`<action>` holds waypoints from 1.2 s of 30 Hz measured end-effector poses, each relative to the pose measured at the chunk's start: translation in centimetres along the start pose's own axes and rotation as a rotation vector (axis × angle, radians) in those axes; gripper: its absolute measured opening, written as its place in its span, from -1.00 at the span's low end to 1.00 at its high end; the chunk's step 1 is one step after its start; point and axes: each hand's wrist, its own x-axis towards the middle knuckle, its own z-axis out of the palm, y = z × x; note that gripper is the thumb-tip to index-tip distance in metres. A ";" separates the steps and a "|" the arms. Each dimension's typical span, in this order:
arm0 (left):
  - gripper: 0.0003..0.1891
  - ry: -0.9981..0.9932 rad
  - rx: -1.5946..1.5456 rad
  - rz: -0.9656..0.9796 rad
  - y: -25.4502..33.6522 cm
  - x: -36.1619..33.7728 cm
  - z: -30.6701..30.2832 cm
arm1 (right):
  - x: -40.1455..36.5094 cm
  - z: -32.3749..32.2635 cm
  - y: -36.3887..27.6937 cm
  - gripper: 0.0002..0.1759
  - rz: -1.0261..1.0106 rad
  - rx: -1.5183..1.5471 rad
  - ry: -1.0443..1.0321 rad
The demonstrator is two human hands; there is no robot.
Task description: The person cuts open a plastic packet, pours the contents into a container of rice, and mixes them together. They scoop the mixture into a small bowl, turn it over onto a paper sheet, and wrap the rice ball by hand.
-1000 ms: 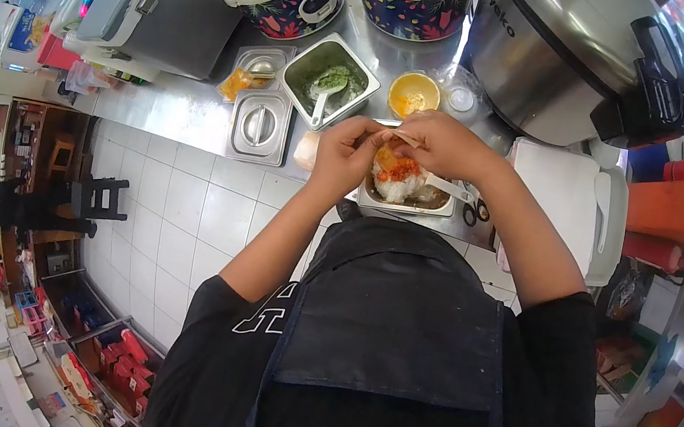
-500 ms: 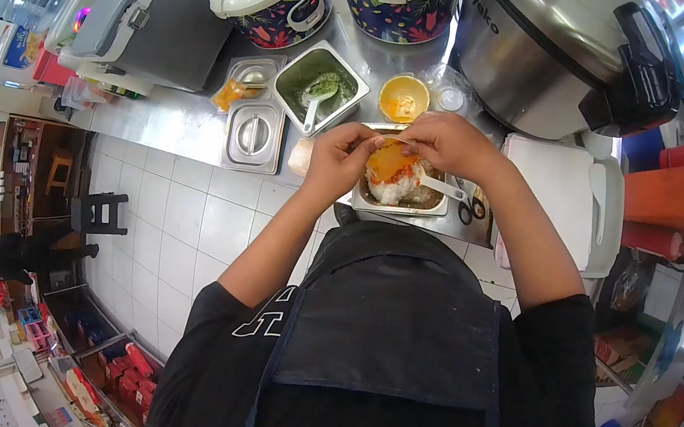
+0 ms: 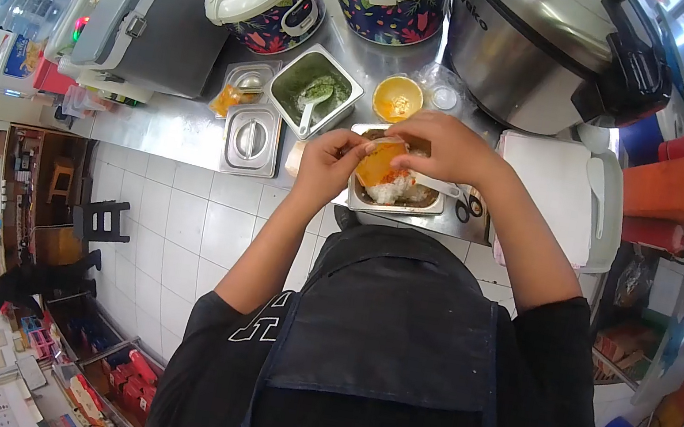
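A small bag of orange sauce (image 3: 378, 164) hangs over a steel tray (image 3: 396, 209) with white rice (image 3: 393, 191) and red bits in it. My left hand (image 3: 333, 165) pinches the bag's upper edge. My right hand (image 3: 444, 147) is at the bag's other side, its fingers curved and slightly apart; whether they touch the bag is hidden. A white spoon handle (image 3: 436, 185) sticks out of the tray to the right. Just behind the tray stands a yellow bowl (image 3: 398, 99) with orange remains.
Behind are a steel container of green food (image 3: 314, 90), two patterned pots (image 3: 384, 6) and a large steel cooker (image 3: 529, 46). A lidded steel container (image 3: 252, 138) stands left, black scissors (image 3: 469, 207) and stacked white paper (image 3: 542, 183) right. A grey cooler (image 3: 159, 15) is far left.
The bag now hangs more tilted and to the left. My right hand has opened a little and moved off the bag's top edge, while my left hand has stayed at it.
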 end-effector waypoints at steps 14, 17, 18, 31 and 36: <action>-0.51 0.208 0.095 0.042 -0.2 -0.7 -1.5 | -9.0 2.1 6.7 -0.65 0.790 0.611 0.540; -0.62 0.209 0.116 -0.040 -1.7 -2.3 -1.9 | -14.5 4.2 11.2 -0.60 0.857 0.600 0.676; -0.66 0.203 0.140 -0.067 -2.2 -2.8 -1.8 | -14.7 4.7 11.1 -0.58 0.849 0.288 0.654; -0.66 -0.069 0.592 -0.353 -4.6 -3.7 0.8 | -8.0 3.4 -1.4 -0.57 0.741 -0.186 0.036; -0.68 -0.040 0.624 -0.246 -5.2 -3.3 0.5 | -3.1 4.7 -1.4 -0.64 0.661 -0.252 -0.154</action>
